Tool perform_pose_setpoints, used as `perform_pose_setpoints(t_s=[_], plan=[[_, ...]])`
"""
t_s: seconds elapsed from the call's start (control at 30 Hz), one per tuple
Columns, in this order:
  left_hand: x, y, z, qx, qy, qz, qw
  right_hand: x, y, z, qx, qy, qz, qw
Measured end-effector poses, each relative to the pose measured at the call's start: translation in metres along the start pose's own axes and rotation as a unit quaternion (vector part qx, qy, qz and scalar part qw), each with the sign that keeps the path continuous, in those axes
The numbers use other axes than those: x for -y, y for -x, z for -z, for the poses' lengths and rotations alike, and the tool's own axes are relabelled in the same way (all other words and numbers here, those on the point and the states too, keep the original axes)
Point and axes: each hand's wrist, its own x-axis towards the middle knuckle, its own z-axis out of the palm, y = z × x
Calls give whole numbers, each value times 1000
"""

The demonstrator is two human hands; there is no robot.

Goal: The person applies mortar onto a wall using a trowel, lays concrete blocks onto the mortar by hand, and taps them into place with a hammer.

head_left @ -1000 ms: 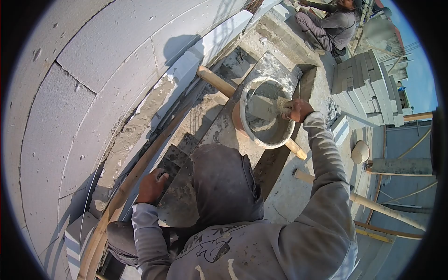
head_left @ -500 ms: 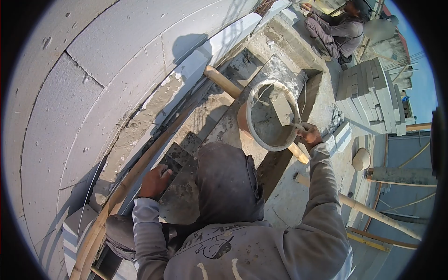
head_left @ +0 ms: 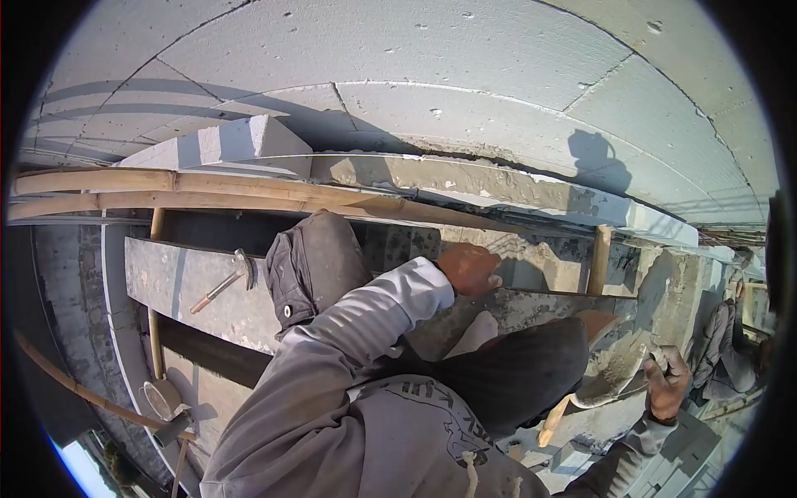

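My right hand [head_left: 667,382] is closed at the rim of a round bucket [head_left: 599,402], with its fingers around the handle. The bucket is partly hidden behind my leg [head_left: 515,369], and grey mortar coats its inside. My left hand [head_left: 469,270] is held above the plank, fingers curled in and nothing visible in them. A hammer [head_left: 217,293] lies on the mortar-stained plank [head_left: 178,274], to the left of my knee [head_left: 320,261] and apart from both hands.
Bamboo poles [head_left: 249,191] run along the pale block wall [head_left: 465,50]. A loose white block [head_left: 241,143] sits beside them. Below the plank is a dark gap [head_left: 207,349]. A round container [head_left: 163,398] stands lower left. Another person [head_left: 730,357] crouches at far right.
My view has swung left, bringing the hammer, plank and loose block into sight. The bucket now appears at the right, partly covered by my leg. My right hand remains at its handle.
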Motion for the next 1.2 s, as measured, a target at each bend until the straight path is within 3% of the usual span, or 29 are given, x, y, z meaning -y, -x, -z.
perform_pose_setpoints(t_s=[0.03, 0.17, 0.23, 0.3, 0.33, 0.4, 0.5, 0.57, 0.67, 0.77, 0.9, 1.2], plan=[[-1, 4, 1, -8, 2, 5, 1000, 30, -23, -22, -20, 27, 64, 997], [4, 26, 11, -60, -21, 5, 998, 141, -116, -74, 113, 152, 157, 969], [6, 37, 11, -88, -22, -10, 996, 180, -159, -110, 153, 270, 277, 909], [2, 47, 10, -137, -11, -4, 991, 199, -190, -153, 87, 396, 364, 838], [-1, 53, 7, -176, -10, -8, 984, 233, -197, -182, 172, 430, 327, 824], [-9, 62, 10, -155, -3, 4, 988, 244, -215, -233, 132, 449, 327, 821], [-23, 73, 10, -131, 26, 20, 991, 273, -230, -309, 178, 548, 285, 765], [-30, 78, 2, -127, 54, 27, 990, 282, -237, -351, 211, 567, 318, 730], [-36, 84, -22, -211, 122, -22, 970, 293, -241, -407, 253, 588, 304, 705], [-42, 89, -11, -195, 145, -15, 970, 301, -245, -453, 266, 619, 311, 670], [-38, 97, -7, -224, 158, -24, 961, 339, -237, -483, 284, 663, 276, 636], [-41, 100, 8, -161, 173, -26, 971, 404, -227, -503, 217, 662, 409, 589]])
